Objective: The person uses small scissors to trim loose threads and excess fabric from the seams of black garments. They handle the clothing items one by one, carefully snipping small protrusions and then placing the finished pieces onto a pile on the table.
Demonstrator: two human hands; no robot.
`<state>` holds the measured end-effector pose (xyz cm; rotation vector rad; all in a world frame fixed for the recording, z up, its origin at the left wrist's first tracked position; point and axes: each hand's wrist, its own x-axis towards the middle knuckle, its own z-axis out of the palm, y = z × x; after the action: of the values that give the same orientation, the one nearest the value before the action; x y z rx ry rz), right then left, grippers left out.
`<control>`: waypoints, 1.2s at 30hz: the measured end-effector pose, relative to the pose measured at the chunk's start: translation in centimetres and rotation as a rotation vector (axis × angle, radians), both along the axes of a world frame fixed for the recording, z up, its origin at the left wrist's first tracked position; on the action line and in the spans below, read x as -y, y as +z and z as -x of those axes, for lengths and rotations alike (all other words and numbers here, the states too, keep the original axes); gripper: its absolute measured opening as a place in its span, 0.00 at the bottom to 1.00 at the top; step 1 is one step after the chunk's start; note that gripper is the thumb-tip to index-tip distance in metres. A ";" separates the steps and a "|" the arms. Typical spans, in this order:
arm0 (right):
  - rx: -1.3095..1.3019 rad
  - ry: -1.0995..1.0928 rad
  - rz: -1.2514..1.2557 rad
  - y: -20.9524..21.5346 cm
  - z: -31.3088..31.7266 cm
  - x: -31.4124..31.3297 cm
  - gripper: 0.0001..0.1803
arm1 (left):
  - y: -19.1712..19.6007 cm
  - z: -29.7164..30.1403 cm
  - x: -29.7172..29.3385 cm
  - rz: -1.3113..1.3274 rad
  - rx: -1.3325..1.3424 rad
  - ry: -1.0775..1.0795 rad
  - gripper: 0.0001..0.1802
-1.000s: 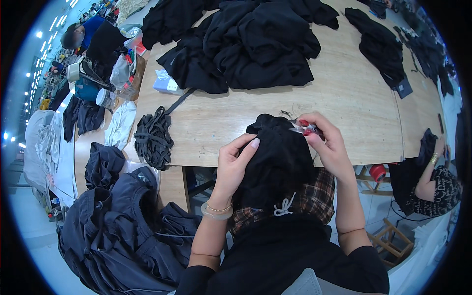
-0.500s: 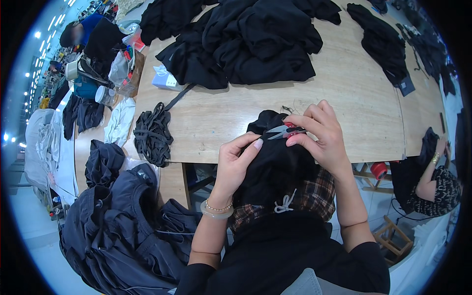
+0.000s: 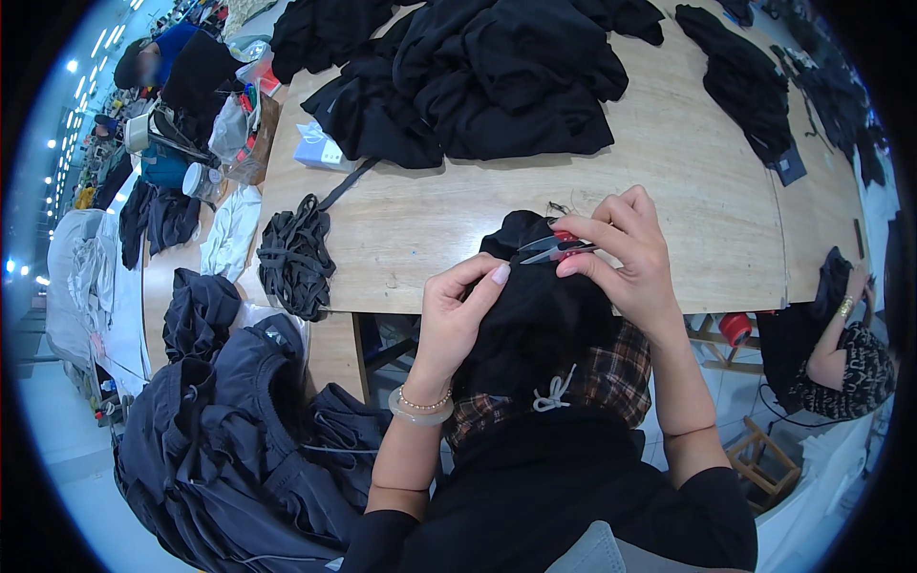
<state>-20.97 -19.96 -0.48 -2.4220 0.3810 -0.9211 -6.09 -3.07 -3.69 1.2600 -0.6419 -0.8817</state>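
The left hand [image 3: 457, 315] pinches the black garment [image 3: 535, 306] that hangs over the near edge of the wooden table [image 3: 688, 191], with its fingers closed on the cloth. The right hand [image 3: 626, 253] is closed around small thread snips [image 3: 552, 248] with a red handle, and the blades sit right on top of the black cloth. The two hands are near each other but apart, one on each side of the bump of cloth. It looks like the trimming on this piece is in the middle, not finished, because the snips are on the cloth. A big heap of black clothes [image 3: 497, 76] lies far back on the table, and a pile of dark blue clothes [image 3: 239, 439] sits low on the left; I cannot tell which pile is done. A bundle of dark cords [image 3: 294, 256] lies at the left edge of the table. A small pale blue box [image 3: 320, 148] sits just beside the big heap. A brown paper bag [image 3: 256, 134] stands past the table corner. A dark square tag [image 3: 789, 170] lies on the far right of the table.
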 end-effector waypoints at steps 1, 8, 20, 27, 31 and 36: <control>-0.004 0.001 0.014 0.0 0.0 -0.1 0.20 | 0.0 0.0 0.0 0.003 0.014 0.002 0.08; 0.003 -0.002 0.134 0.5 -0.2 -0.5 0.21 | -0.1 0.0 0.0 0.006 0.072 0.016 0.08; -0.005 -0.006 0.189 0.7 -0.1 -0.5 0.21 | 0.1 0.1 0.0 -0.005 0.067 0.023 0.08; -0.009 -0.009 0.197 0.8 -0.1 -0.7 0.22 | 0.0 0.0 -0.1 -0.004 0.075 0.014 0.08; -0.007 -0.015 0.206 0.7 -0.1 -0.6 0.22 | 0.0 0.1 -0.1 -0.004 0.072 0.011 0.08; -0.011 -0.009 0.214 0.8 -0.1 -0.7 0.24 | 0.1 0.2 -0.1 -0.010 0.065 0.018 0.08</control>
<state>-20.84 -19.28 0.29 -2.6211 0.3105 -0.9980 -6.24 -2.94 -3.54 1.3058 -0.6773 -0.8321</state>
